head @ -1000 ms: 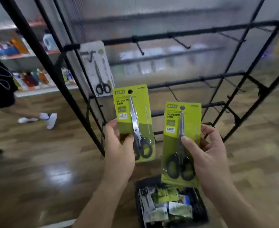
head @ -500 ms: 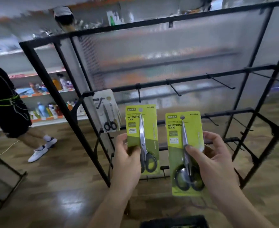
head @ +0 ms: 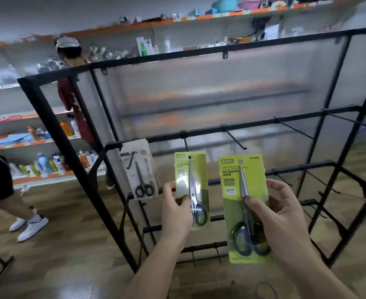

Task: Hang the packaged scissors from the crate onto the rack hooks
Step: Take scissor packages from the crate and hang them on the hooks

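My left hand [head: 176, 209] pinches a green scissors pack [head: 191, 182] by its left edge, upright, its hang hole right at the tip of a rack hook [head: 185, 143]. My right hand [head: 280, 219] grips a second, larger green scissors pack [head: 245, 203], thumb across the blades, lower and to the right. A free hook [head: 234, 138] juts out above that pack. A white scissors pack [head: 140, 169] hangs on the left end of the black rack [head: 253, 124]. The crate is out of view.
More bare hooks [head: 294, 130] run along the rack's bars to the right and below. A translucent panel backs the rack. Two people stand at the left before shop shelves of bottles [head: 48, 162]. The floor is wood.
The view has tilted up and the crate has dropped out of sight. Both packs rose toward the upper bar; the left pack's hole now meets a hook tip.
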`<move>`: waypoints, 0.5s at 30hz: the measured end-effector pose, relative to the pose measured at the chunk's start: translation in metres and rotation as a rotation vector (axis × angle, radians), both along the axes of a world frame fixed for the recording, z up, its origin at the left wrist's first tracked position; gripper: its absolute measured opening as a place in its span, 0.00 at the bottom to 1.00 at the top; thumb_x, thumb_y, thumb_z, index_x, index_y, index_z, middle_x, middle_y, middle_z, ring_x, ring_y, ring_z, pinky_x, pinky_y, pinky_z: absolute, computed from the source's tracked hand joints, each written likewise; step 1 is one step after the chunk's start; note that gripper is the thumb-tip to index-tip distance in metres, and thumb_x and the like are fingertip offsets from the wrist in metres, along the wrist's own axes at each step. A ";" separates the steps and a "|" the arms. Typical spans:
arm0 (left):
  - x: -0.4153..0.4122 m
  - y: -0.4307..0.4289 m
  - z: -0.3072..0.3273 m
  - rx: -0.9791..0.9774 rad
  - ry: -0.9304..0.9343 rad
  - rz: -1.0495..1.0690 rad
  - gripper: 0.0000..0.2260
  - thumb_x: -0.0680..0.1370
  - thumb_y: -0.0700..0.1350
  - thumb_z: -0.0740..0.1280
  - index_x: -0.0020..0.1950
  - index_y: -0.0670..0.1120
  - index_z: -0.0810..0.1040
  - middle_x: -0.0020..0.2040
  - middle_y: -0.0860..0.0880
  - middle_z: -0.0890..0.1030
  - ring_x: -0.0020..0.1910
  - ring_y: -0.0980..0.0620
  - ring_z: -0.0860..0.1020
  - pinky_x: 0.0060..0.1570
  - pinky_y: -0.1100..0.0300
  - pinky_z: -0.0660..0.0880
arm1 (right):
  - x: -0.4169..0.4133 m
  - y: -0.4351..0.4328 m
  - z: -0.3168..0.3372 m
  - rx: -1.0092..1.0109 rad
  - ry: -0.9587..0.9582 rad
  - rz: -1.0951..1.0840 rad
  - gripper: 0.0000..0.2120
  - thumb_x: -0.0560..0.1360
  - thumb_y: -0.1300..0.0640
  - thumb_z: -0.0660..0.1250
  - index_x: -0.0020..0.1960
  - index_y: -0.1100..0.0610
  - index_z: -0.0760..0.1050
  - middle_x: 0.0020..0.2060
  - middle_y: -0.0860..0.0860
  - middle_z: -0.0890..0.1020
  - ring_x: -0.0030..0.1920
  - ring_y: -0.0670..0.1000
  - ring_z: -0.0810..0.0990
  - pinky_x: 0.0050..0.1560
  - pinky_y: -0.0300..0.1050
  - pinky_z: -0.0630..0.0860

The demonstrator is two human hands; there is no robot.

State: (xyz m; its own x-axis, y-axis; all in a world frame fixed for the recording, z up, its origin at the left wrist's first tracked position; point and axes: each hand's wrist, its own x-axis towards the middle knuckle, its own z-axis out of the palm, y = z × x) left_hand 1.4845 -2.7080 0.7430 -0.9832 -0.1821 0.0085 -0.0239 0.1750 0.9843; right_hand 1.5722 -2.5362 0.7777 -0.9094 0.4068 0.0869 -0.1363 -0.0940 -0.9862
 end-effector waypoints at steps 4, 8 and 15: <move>-0.028 -0.006 -0.015 0.037 -0.030 -0.052 0.12 0.84 0.37 0.62 0.60 0.53 0.69 0.51 0.54 0.78 0.42 0.58 0.78 0.30 0.70 0.71 | -0.017 -0.021 -0.003 0.030 -0.017 -0.060 0.16 0.77 0.62 0.73 0.59 0.50 0.74 0.41 0.52 0.87 0.40 0.51 0.86 0.33 0.40 0.81; -0.055 -0.013 -0.033 0.037 -0.019 -0.065 0.13 0.83 0.37 0.64 0.60 0.54 0.70 0.56 0.51 0.78 0.50 0.52 0.79 0.45 0.61 0.79 | -0.032 -0.042 -0.005 0.010 -0.041 -0.093 0.16 0.77 0.66 0.72 0.59 0.52 0.72 0.39 0.54 0.87 0.37 0.51 0.85 0.32 0.39 0.80; -0.113 -0.022 -0.039 -0.021 -0.060 -0.196 0.10 0.85 0.41 0.62 0.63 0.53 0.69 0.55 0.51 0.80 0.47 0.56 0.78 0.42 0.60 0.72 | -0.052 -0.079 -0.021 0.061 -0.109 -0.117 0.15 0.77 0.66 0.72 0.59 0.54 0.73 0.39 0.53 0.87 0.38 0.48 0.85 0.36 0.38 0.80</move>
State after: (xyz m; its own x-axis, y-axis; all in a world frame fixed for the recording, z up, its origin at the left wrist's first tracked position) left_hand 1.3716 -2.7298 0.7035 -0.9987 0.0128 -0.0492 -0.0456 0.2023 0.9783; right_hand 1.5203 -2.6147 0.7567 -0.8615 0.5074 0.0181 -0.0347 -0.0232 -0.9991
